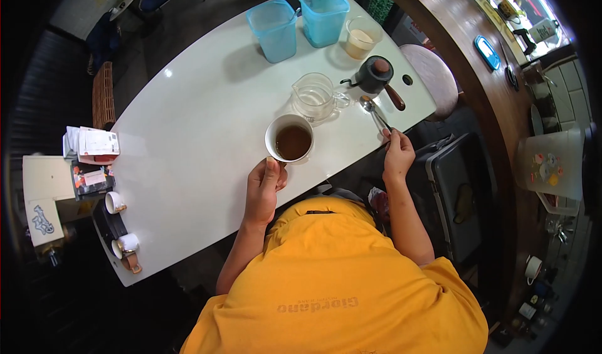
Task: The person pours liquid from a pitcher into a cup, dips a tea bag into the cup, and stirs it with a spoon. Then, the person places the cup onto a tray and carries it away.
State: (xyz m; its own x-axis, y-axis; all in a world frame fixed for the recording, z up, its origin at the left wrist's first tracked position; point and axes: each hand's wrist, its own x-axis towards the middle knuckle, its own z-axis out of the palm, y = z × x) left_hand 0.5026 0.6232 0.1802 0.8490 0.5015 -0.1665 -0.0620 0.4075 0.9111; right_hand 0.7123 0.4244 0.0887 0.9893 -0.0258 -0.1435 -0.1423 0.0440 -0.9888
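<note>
A white cup with brown liquid inside is held by its handle in my left hand, over the white table near its front edge. My right hand pinches the handle end of a metal spoon, whose bowl points away from me. Just beyond the cup stands a clear glass pitcher, which looks empty. A black kettle with a wooden handle and thin spout sits beyond the spoon.
Two blue containers and a clear plastic cup with pale contents stand at the far side. White mugs and papers lie left. A wooden counter runs along the right.
</note>
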